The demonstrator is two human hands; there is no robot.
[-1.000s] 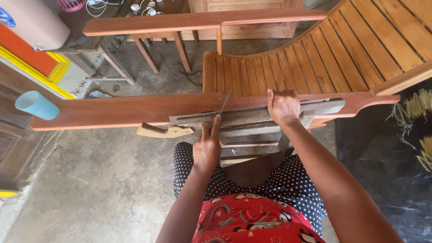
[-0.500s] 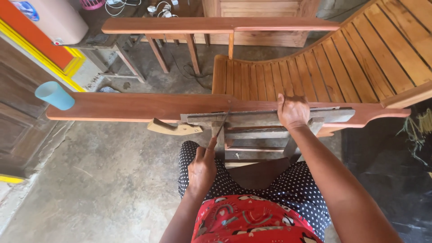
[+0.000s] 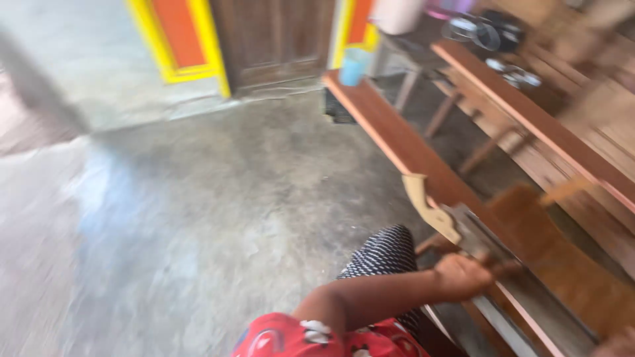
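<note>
The bare concrete floor [image 3: 198, 218] fills the left and centre of the blurred view. From about one o'clock a long reddish-brown plank [image 3: 390, 135] runs down toward five o'clock, with a light blue cup [image 3: 355, 65] at its far end. On the plank lies a handsaw [image 3: 456, 228], its pale wooden handle at eleven o'clock from the left hand [image 3: 463, 276]. That hand is closed in a fist over a thin dark tool beside the saw blade; what the tool is cannot be told. The right hand [image 3: 618, 344] barely shows at the lower right corner, its grip impossible to judge
</note>
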